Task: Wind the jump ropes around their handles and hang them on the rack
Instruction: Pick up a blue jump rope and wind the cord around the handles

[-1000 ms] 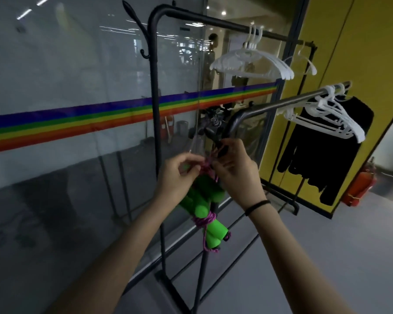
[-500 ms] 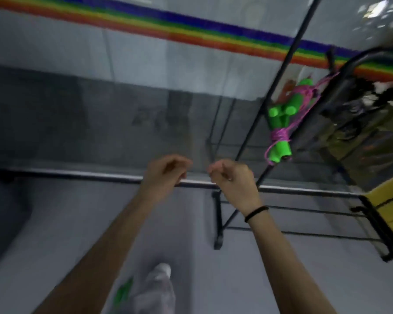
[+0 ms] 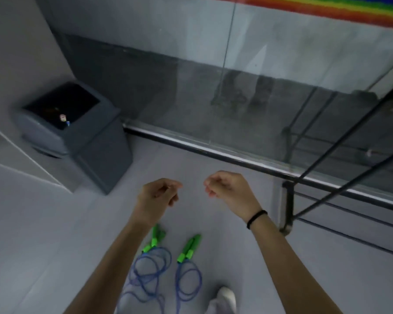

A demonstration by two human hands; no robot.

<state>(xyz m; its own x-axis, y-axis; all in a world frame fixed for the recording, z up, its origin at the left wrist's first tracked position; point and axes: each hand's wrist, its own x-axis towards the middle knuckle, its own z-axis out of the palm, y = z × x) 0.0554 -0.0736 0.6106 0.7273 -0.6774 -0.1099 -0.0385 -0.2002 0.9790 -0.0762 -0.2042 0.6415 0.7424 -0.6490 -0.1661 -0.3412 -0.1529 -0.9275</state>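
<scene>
A jump rope with a blue cord (image 3: 150,270) and green handles lies loose on the grey floor below my arms. One handle (image 3: 153,240) is partly under my left wrist, the other handle (image 3: 189,247) lies to its right. My left hand (image 3: 158,197) and my right hand (image 3: 227,189) hover side by side above the rope, both loosely curled and holding nothing. The black rack (image 3: 288,205) shows only its foot and slanted bars at the right edge.
A grey bin (image 3: 95,143) with a dark opening stands at the left by the wall. A glass wall with a metal floor rail (image 3: 213,152) runs across ahead. A white shoe (image 3: 225,298) is at the bottom edge.
My hands let go of the wound pink-corded rope hung on the rack and dropped. The view swung down and left, so that rope is out of sight and the blue rope appears.
</scene>
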